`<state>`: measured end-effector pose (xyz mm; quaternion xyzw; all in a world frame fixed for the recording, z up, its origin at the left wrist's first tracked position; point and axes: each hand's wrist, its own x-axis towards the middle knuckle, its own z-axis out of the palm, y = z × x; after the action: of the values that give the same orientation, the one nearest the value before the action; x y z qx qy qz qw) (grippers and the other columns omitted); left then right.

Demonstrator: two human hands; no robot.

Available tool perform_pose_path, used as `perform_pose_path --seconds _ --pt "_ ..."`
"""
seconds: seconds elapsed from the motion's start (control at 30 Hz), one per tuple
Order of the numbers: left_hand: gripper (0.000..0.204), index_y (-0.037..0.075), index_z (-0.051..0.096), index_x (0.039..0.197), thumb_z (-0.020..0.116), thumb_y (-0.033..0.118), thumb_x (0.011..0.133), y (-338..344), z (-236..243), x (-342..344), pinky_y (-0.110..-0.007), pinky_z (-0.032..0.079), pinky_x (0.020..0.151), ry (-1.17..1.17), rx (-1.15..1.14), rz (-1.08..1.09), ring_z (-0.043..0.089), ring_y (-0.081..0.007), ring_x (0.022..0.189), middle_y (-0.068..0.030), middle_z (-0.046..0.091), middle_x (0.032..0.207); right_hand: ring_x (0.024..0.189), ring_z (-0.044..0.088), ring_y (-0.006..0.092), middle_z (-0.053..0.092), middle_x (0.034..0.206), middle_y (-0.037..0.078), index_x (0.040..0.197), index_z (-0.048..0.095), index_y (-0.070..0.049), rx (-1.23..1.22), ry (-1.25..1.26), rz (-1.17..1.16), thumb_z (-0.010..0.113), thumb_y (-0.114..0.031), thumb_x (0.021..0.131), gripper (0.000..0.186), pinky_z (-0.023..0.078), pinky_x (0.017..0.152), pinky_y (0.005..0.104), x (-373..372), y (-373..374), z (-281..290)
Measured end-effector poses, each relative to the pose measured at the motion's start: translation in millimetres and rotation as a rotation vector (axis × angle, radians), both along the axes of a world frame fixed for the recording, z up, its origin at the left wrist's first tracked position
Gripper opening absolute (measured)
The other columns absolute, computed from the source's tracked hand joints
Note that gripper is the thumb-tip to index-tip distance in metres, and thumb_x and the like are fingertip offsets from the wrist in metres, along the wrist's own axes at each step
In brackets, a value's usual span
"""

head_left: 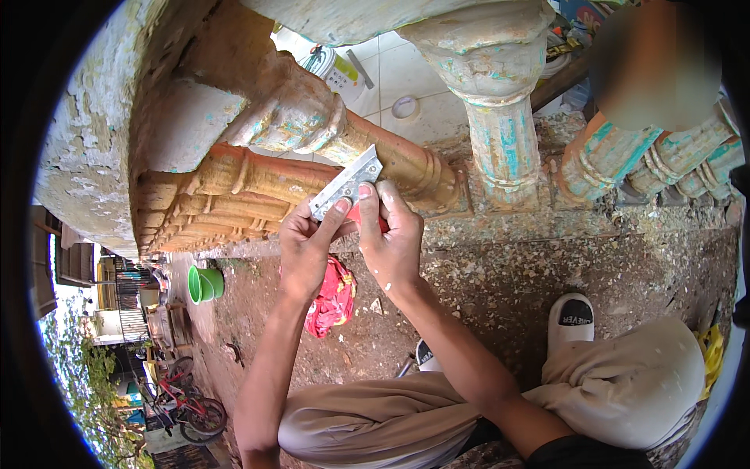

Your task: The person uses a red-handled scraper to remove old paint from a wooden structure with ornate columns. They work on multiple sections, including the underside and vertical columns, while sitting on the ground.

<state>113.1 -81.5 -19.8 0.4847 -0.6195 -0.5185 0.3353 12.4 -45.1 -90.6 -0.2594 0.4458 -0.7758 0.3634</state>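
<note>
Both my hands hold a paint scraper (346,184) with a flat metal blade and a red part that mostly hides behind the fingers. My left hand (305,254) is closed on the blade's left side, thumb pressed on the metal. On the other side, my right hand (393,238) grips the scraper near the red part, its thumb on the blade. Just beyond the blade stands an orange-brown baluster (398,160) with worn paint. To its right rises a pale baluster (504,144) with turquoise patches and flaking paint.
Paint flakes litter the ground (484,289) along the balustrade base. A red cloth (332,301) lies below my hands, with a green bucket (205,284) farther left. Behind the balusters, a white bucket (344,82) stands on tiles. Bicycles (187,402) are at far left.
</note>
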Motion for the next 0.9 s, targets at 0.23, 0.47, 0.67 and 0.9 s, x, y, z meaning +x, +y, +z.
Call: perform_pose_path --seconds 0.23,0.47,0.67,0.9 --pt "0.019 -0.002 0.070 0.118 0.067 0.012 0.105 5.0 16.0 -8.4 -0.032 0.064 0.085 0.071 -0.036 -0.017 0.074 -0.0149 0.093 -0.0102 0.076 0.110 0.065 0.041 0.0014 0.051 0.064 -0.002 0.085 0.055 0.000 -0.102 0.092 -0.064 0.063 -0.011 0.107 0.026 0.035 0.052 0.0258 -14.6 -6.0 18.7" --pt "0.019 -0.004 0.070 0.115 0.067 0.011 0.105 5.1 14.5 -9.3 -0.033 0.065 0.085 -0.146 -0.038 -0.023 0.074 -0.0150 0.092 -0.0116 0.076 0.109 0.066 0.040 0.0002 0.051 0.065 -0.005 0.083 0.055 -0.001 0.003 -0.023 0.010 0.062 -0.011 0.108 0.028 0.033 0.051 0.0255 -16.3 1.1 16.9" --pt "0.019 -0.003 0.072 0.114 0.067 0.013 0.105 7.0 25.9 -7.7 -0.034 0.063 0.090 0.044 -0.132 -0.008 0.073 -0.0132 0.091 -0.0104 0.077 0.105 0.066 0.039 -0.0010 0.048 0.066 -0.007 0.080 0.053 -0.003 -0.147 -0.010 -0.027 0.062 -0.012 0.108 0.031 0.031 0.051 0.0241 -13.4 -9.8 23.5" --pt "0.017 0.001 0.068 0.089 0.072 0.010 0.103 17.3 29.1 -19.0 -0.022 0.037 0.061 -0.257 -0.235 -0.061 0.047 -0.0008 0.071 0.0060 0.061 0.079 0.062 0.034 0.0006 0.039 0.061 -0.009 0.074 0.053 -0.001 0.039 -0.249 0.165 0.065 -0.017 0.107 0.038 0.028 0.050 0.0273 -24.6 6.7 22.2"
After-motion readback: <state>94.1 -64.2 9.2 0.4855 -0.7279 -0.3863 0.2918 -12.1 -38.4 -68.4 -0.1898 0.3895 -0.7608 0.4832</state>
